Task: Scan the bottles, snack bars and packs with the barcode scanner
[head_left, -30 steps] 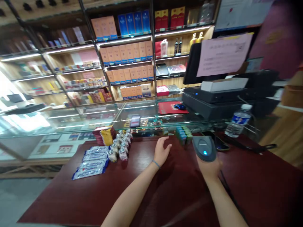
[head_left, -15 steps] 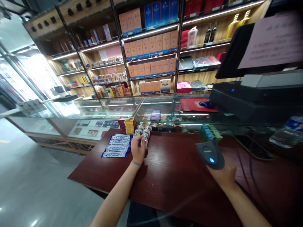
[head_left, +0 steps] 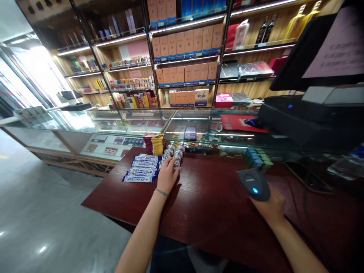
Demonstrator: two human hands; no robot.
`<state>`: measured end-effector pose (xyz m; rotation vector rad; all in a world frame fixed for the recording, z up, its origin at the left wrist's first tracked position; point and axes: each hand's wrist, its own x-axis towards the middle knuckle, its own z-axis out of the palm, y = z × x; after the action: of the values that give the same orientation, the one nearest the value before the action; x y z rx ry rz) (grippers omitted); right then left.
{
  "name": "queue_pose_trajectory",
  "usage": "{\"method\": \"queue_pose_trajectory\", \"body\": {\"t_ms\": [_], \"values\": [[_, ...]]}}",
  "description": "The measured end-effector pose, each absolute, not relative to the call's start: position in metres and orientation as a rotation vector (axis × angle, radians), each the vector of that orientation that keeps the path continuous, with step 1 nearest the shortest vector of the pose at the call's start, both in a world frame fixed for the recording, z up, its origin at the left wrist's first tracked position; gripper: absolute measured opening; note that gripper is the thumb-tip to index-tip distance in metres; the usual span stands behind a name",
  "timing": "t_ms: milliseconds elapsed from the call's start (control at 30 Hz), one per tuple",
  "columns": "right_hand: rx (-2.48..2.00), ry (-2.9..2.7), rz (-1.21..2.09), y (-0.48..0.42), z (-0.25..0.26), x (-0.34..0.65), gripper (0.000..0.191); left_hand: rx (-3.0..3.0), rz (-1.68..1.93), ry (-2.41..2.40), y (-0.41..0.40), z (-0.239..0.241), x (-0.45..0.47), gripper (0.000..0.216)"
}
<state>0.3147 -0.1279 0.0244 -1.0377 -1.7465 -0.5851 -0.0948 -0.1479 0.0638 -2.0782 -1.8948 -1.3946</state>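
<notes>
The small jars (head_left: 174,152) stand in a cluster at the far left of the dark red table (head_left: 216,204), just right of the blue-white packets (head_left: 141,172). Lifting one cleanly means pinching a single near jar without toppling neighbours. The left hand (head_left: 168,175) curls around a near jar; the right hand (head_left: 270,206) grips the barcode scanner (head_left: 254,184).

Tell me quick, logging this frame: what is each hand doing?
Left hand: closed on a small jar.
Right hand: holding the barcode scanner.
</notes>
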Motion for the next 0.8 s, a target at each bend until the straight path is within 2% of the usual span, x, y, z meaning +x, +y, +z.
{"method": "queue_pose_trajectory", "body": {"t_ms": [200,433,667,800], "values": [[-1.178,-1.742,-0.403,-0.128,0.022,0.312,0.017,-2.074,-1.340,-1.953,-0.150,0.063,-0.084,0.034],[-1.091,-1.745,-0.415,-0.131,0.033,0.306,0.011,-2.083,-1.212,-2.073,-0.152,0.063,-0.082,0.031],[-1.077,-1.817,-0.447,-0.134,0.037,0.304,0.012,-2.418,-1.225,-1.959,-0.153,0.060,-0.074,0.059],[-1.055,-1.809,-0.491,-0.134,0.038,0.303,0.009,-2.481,-1.223,-1.970,-0.152,0.058,-0.071,0.066]]}}
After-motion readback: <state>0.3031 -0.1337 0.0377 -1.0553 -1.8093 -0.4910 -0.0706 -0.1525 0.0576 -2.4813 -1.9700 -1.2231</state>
